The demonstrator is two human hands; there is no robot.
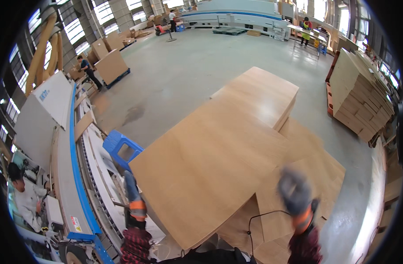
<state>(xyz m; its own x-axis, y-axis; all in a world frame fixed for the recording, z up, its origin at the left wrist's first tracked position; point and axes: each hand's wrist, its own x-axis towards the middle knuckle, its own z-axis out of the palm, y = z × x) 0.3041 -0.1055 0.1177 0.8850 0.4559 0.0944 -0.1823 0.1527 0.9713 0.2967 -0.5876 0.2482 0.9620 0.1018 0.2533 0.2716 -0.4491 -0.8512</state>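
Note:
A large light-brown wood panel (206, 163) lies flat in front of me, its near left corner pointing toward my body. My left hand (132, 188), in a grey-blue glove with an orange cuff band, is at the panel's left edge. Its fingers look stretched out along that edge, seen from the side. My right hand (295, 189), gloved the same way, is over smaller wood panels (272, 207) to the right of the large one. Motion smears its fingers, so their grip is unclear. A thin black cord (259, 216) hangs near my right wrist.
A blue plastic stool (121, 148) stands beyond my left hand, beside a long machine with a blue rail (80, 176). Another wood stack (250, 86) adjoins the far side. Boards on a pallet (362, 94) stand at right. Co-workers (27, 198) are at left and far back.

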